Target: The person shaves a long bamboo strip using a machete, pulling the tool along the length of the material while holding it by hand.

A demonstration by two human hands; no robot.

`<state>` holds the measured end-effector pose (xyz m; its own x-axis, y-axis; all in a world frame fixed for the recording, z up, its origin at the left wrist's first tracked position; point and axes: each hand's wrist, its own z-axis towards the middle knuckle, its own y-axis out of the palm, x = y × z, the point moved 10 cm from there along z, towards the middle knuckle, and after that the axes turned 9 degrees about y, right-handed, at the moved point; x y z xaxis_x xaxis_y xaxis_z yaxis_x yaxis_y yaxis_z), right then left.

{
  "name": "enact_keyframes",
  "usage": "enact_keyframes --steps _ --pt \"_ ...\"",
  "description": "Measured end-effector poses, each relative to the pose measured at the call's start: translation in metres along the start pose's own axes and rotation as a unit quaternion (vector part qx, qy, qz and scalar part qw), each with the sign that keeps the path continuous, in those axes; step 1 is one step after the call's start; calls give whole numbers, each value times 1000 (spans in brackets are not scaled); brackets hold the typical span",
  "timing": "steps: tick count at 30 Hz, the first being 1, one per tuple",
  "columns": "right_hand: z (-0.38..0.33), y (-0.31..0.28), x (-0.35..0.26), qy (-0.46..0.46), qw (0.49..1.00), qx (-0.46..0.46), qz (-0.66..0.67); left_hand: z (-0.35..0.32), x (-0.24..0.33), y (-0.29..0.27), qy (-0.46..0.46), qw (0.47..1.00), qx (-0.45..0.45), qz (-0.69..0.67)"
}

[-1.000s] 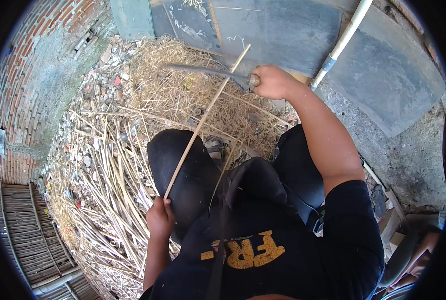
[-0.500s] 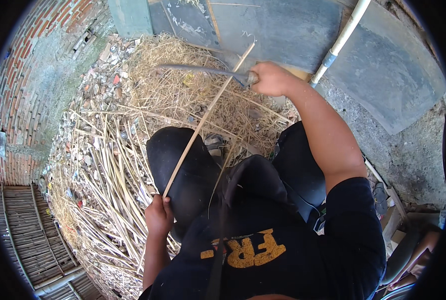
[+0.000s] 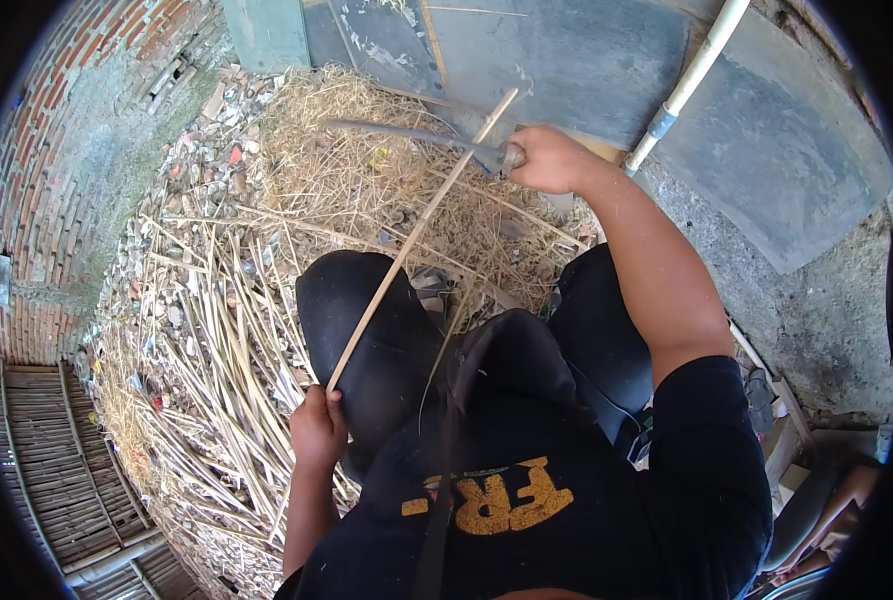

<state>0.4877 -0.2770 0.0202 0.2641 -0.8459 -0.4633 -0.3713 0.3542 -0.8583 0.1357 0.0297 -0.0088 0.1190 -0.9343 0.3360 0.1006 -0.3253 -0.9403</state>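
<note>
My left hand (image 3: 319,428) is closed around the lower end of a long, thin bamboo strip (image 3: 400,264) beside my left knee. From there the strip slants up and to the right, passing over that knee. My right hand (image 3: 547,160) grips the short handle of a long knife (image 3: 397,130), arm stretched forward. Its narrow dark blade points left and crosses the strip close to the far end. Whether the edge bites into the strip is too small to tell. A thinner strip (image 3: 451,335) hangs between my knees.
Many loose bamboo strips (image 3: 229,370) lie on rubble to my left. Ahead is a heap of dry shavings (image 3: 337,170). Grey panels (image 3: 557,60) and a white pipe (image 3: 702,70) stand close beyond my right hand. A brick wall (image 3: 57,200) rises at the left.
</note>
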Motion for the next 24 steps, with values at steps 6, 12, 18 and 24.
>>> enact_keyframes --steps 6,12,18,24 --pt "-11 8 -32 -62 996 -52 -31 0 -4 6 12 999 0 -30" --pt "19 -4 29 37 999 14 6 3 2 -3 -2 1000 2 -1" --pt "3 -1 4 9 999 -11 33 2 0 -1 0 1000 1 5" --pt "1 7 -17 -54 997 -9 -48 1 -1 2 13 1000 -1 -8"
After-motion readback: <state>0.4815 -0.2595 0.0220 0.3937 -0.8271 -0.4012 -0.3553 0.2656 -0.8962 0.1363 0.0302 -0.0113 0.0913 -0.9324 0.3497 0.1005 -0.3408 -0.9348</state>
